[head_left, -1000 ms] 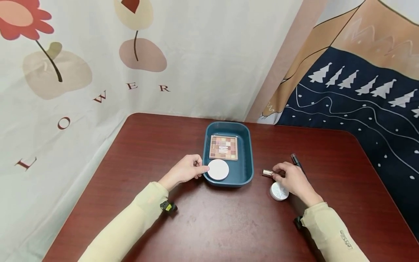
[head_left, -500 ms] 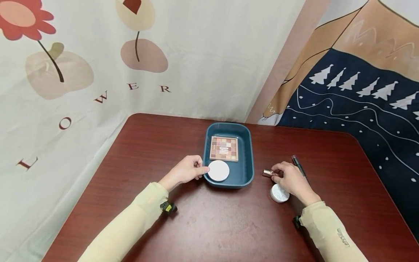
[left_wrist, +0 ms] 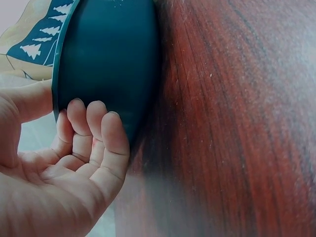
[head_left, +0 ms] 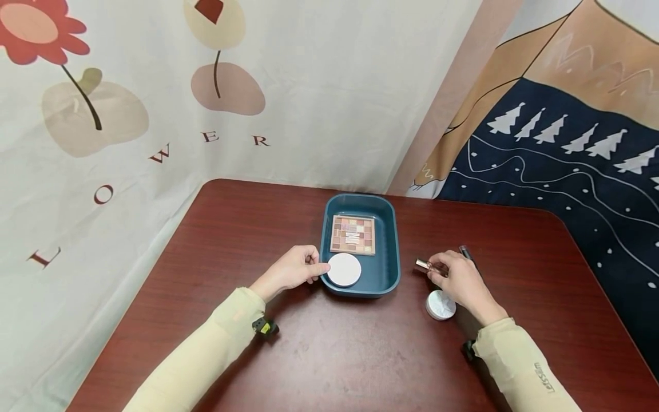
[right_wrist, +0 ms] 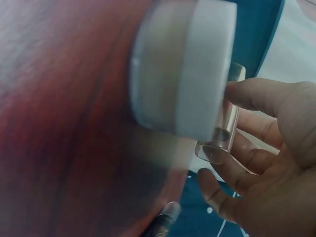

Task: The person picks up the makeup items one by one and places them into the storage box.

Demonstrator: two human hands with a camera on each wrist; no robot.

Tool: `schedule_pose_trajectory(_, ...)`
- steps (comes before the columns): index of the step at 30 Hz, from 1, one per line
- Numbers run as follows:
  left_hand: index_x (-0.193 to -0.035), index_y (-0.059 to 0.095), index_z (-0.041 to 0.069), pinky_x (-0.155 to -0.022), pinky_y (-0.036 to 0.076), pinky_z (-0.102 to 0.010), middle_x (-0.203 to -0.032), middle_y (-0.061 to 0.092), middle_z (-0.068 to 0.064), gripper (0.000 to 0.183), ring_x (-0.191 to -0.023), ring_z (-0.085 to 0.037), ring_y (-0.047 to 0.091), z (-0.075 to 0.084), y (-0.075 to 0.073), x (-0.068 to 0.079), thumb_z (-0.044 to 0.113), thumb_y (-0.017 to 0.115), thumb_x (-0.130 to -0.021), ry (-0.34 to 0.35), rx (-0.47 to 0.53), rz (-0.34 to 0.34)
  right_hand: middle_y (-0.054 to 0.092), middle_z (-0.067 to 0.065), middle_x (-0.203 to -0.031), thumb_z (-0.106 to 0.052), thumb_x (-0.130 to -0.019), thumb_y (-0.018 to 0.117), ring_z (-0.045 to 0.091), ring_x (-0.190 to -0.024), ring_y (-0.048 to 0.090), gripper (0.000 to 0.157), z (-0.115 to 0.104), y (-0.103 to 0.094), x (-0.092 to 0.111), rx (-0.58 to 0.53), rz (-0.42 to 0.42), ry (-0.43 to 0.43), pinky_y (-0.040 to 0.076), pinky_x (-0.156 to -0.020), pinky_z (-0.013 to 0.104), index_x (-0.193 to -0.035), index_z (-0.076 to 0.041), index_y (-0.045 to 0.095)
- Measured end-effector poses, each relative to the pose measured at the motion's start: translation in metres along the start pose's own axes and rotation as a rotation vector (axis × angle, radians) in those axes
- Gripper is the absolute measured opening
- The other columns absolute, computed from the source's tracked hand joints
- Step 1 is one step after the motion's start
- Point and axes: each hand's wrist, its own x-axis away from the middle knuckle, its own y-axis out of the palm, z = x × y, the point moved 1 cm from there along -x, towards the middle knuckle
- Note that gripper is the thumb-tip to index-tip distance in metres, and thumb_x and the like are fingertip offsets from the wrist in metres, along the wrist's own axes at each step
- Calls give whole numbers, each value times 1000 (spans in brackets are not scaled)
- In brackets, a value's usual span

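My left hand (head_left: pixel 296 266) grips the near left rim of a dark teal plastic tray (head_left: pixel 387 269), thumb over the rim and fingers curled against the outer wall (left_wrist: pixel 108 54). Inside the tray lie an eyeshadow palette (head_left: pixel 353 235) and a round white compact (head_left: pixel 344 270). To the right of the tray, my right hand (head_left: pixel 460 280) pinches a lipstick (head_left: pixel 422 264) between thumb and fingers, just above the table. Its clear end (right_wrist: pixel 212 154) shows in the right wrist view. Below that hand stands a round loose-powder jar (head_left: pixel 440 305) with a white lid.
A dark cosmetic pencil (head_left: pixel 465 252) lies behind my right hand, partly hidden by it. The brown wooden table (head_left: pixel 329 355) ends at patterned curtains (head_left: pixel 319 97) at the back and sides.
The lipstick has risen slightly and turned in my right hand, which has moved up a little. My left hand keeps its hold on the tray.
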Motion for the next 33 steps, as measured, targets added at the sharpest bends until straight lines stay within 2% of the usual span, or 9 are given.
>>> schedule_pose_trajectory(5,-76,53,7,-67,58,-38,-69,62,-8,30,-66,-19,62,0,0,0,16,75,-96,3,1,3,69,12,-98,-4,-87,78,23,-79,59,19,-7,-4,-2,-10,29,-22,50,-69,40,-105,-4,73)
schedule_pose_trajectory(15,-75,53,8,-67,58,-37,-68,63,-7,30,-66,-18,63,-1,0,0,16,74,-96,-7,1,5,68,7,-92,-3,-86,79,20,-78,60,17,-27,-13,-6,-25,77,-76,50,-68,37,-102,-5,74)
schedule_pose_trajectory(23,-76,53,7,-67,58,-39,-68,62,-8,30,-66,-19,62,-3,1,-1,15,75,-95,8,14,9,69,7,-93,-3,-85,80,23,-82,61,19,-40,-16,-11,-25,81,-112,43,-75,42,-104,-5,74)
schedule_pose_trajectory(29,-75,53,7,-66,58,-38,-68,62,-7,30,-66,-19,63,-2,1,-1,15,74,-96,9,15,4,69,7,-94,-3,-86,80,21,-82,63,19,-48,-17,-16,-29,75,-152,52,-69,37,-104,-6,74)
schedule_pose_trajectory(33,-75,53,8,-67,58,-37,-68,63,-7,30,-66,-19,63,-1,1,0,16,74,-95,-3,9,3,69,6,-96,-4,-87,80,21,-84,62,19,-52,-16,-19,-45,44,-145,52,-70,37,-105,-7,74)
